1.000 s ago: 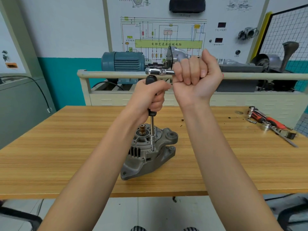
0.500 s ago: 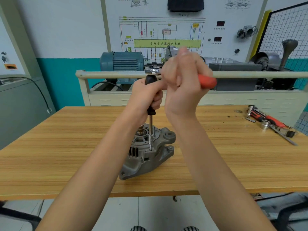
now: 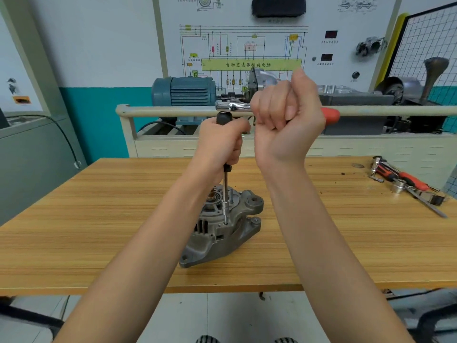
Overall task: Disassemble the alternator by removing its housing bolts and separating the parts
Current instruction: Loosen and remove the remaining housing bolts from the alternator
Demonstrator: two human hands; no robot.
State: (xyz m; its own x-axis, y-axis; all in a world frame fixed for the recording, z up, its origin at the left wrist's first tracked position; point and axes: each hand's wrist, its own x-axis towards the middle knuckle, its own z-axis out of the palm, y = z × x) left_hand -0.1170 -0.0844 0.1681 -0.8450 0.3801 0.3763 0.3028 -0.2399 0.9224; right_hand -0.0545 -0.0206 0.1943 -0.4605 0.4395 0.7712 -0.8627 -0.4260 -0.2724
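Your left hand (image 3: 222, 142) grips the extension (image 3: 225, 191) above the alternator (image 3: 222, 229); your right hand (image 3: 288, 120) clamps the ratchet (image 3: 232, 105). Tilt it and the socket may slip off the bolt.

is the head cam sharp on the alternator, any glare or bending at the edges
Head view: the grey cast-metal alternator is sharp; glare on the chrome ratchet head; the beige rail and the wooden table edge bow from wide-angle distortion; lighting is even, shadows soft.
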